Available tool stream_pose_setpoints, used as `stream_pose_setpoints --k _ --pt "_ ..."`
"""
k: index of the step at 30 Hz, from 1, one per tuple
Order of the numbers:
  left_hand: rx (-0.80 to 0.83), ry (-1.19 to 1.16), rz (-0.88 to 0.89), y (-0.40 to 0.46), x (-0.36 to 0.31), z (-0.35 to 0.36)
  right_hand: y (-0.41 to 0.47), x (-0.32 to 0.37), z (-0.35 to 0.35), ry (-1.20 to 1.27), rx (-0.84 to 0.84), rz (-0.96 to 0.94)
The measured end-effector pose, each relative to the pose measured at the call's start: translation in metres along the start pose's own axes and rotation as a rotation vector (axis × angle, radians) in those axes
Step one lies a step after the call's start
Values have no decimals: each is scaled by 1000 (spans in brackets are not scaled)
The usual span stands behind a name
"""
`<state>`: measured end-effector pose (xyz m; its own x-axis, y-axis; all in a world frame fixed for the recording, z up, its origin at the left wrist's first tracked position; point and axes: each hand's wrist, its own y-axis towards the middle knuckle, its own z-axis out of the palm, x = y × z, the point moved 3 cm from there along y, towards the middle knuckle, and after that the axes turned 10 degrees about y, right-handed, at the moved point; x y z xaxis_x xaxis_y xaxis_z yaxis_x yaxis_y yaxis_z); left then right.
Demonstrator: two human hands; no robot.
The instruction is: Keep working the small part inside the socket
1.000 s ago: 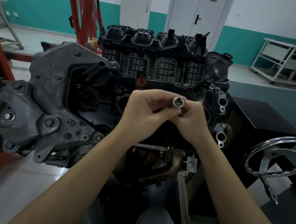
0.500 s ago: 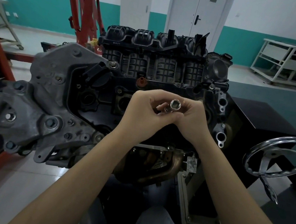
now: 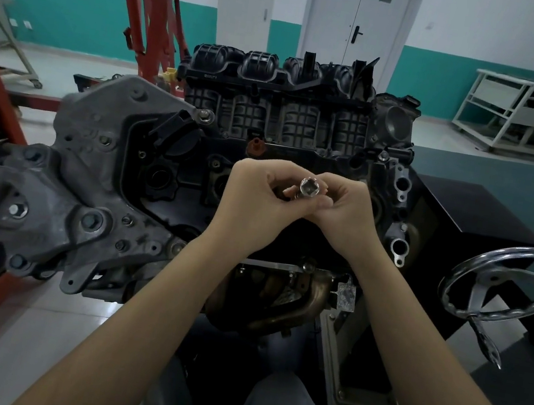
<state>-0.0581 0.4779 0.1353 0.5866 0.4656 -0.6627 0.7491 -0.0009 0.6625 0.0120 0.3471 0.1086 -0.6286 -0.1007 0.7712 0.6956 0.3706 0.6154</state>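
both hands [image 3: 299, 207] still pinch the socket [image 3: 309, 187], its opening turned slightly.

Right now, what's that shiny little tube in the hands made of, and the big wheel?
The little tube looks like polished steel, probably chromed: it is silver and mirrors the light. The wheel also looks like bright plated metal, with glints along its rim. Both hands, left and right, pinch the tube.

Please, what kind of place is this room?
Probably an automotive training workshop. An engine is mounted on a stand with a chrome handwheel, a red engine hoist stands behind, and both hands hold a metal socket.
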Motion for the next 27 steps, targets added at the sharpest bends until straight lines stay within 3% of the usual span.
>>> stream_pose_setpoints --k 6,12,18,23,27 --pt "127 -67 13 1 -3 3 0 1 1 -10 27 -2" --pt "9 27 -16 2 -2 0 0 -1 0 0 8 13" --pt "137 -68 -2 1 -5 1 -1 4 2 -13 26 -26" --pt "17 78 -10 2 -7 1 0 3 1 -5 23 -11" --pt "62 16 -10 2 -7 2 -1 7 4 -31 58 -41"
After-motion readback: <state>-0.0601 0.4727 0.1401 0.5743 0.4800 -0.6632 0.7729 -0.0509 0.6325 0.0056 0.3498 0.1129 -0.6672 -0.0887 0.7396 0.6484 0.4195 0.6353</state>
